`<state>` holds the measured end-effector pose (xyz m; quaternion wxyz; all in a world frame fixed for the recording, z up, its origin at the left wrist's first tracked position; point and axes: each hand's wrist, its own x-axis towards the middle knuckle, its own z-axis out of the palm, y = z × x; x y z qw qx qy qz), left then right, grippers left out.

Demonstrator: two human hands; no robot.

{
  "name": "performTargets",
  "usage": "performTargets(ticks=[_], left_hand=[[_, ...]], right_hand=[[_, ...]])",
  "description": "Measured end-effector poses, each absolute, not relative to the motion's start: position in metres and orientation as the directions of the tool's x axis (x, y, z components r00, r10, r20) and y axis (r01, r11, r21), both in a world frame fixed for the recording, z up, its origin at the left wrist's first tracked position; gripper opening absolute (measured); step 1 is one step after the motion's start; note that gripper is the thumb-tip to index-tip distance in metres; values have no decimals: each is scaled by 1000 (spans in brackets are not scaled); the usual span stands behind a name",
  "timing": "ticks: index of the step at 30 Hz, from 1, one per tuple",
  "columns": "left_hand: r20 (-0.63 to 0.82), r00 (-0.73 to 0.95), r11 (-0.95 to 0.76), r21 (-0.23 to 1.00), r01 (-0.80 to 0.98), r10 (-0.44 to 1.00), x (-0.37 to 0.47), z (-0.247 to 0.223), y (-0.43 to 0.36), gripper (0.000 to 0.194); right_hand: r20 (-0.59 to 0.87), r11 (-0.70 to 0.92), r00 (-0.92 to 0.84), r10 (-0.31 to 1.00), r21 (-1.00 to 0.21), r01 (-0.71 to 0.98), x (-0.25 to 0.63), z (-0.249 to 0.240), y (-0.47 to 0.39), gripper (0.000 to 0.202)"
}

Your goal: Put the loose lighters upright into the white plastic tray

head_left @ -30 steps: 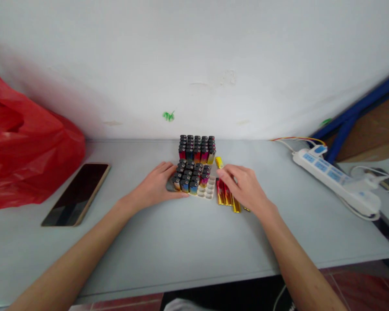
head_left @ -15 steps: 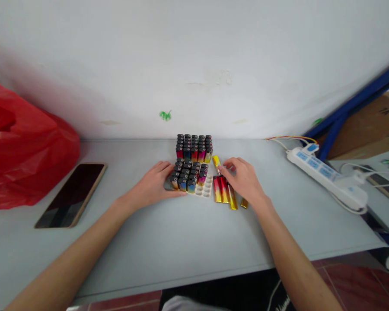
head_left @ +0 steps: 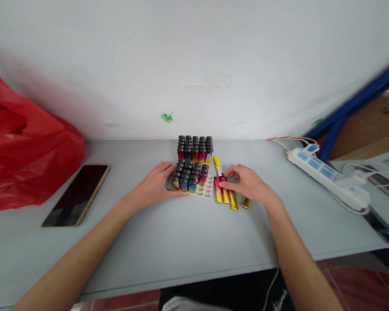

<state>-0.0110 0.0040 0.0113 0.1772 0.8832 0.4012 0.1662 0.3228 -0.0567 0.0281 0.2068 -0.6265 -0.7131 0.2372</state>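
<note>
Black-topped lighters (head_left: 187,175) stand upright in rows in a white tray (head_left: 206,190), whose right part shows bare holes. Behind it stands another block of upright lighters (head_left: 195,149). My left hand (head_left: 155,183) curves round the left side of the front lighters, thumb along the near edge, fingers against the tray's left side. To the tray's right lie several loose lighters, red-yellow ones (head_left: 226,197) and gold ones (head_left: 234,202). My right hand (head_left: 244,182) is over them, thumb and fingers closing on the upper part of a red-yellow lighter. Its fingertips partly hide the tops.
A phone (head_left: 76,195) lies at the left beside a red plastic bag (head_left: 29,151). At the right are a white power strip (head_left: 327,177) with cables, a blue metal frame (head_left: 335,131) and a cardboard box (head_left: 369,125). A wall rises behind the table.
My right hand has moved slightly down from the upper yellow lighter to the red-yellow ones, its thumb now across them. My left hand stays by the tray. The view has shifted slightly.
</note>
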Motion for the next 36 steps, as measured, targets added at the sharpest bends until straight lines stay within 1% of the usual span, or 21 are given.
performTargets(ticks=[5,9,12,15,17,21,23,26,30,33,36], left_hand=[[154,620,-612,455,646,769,-11,10,6,68],[147,613,-603,458,653,776,-11,9,7,71],[150,612,-603,460,652,777,-11,9,7,67],[152,610,-604,451,657,777,-11,9,7,66],[156,607,-602,454,656,779,-12,9,7,67],[146,604,-595,459,660,783,-12,9,8,65],[141,606,-595,454,663,783,-12,9,8,65],[146,613,-601,462,652,777,-11,11,7,63],[145,622,-609,461,645,769,-10,13,5,64],[150,620,-611,452,650,770,-10,12,6,64],[153,615,-606,461,648,774,-10,11,6,63]], right_hand=[[-42,55,-102,994,-613,788,326,27,-54,20],[-97,-51,-23,995,-693,719,328,27,-52,20],[-88,-94,37,995,-825,558,330,25,-50,20],[-46,-72,91,995,-948,309,331,25,-48,33],[-41,-58,125,991,-989,134,329,29,-47,43],[-116,-93,131,985,-981,-170,322,40,-50,51],[-145,-114,105,984,-961,-252,317,45,-52,51],[-149,-111,90,985,-936,-334,308,47,-53,51],[-140,-92,95,986,-915,-393,294,44,-52,49],[-138,-116,36,990,-927,-357,286,41,-52,40],[-127,-137,-51,991,-933,-334,282,42,-56,40]])
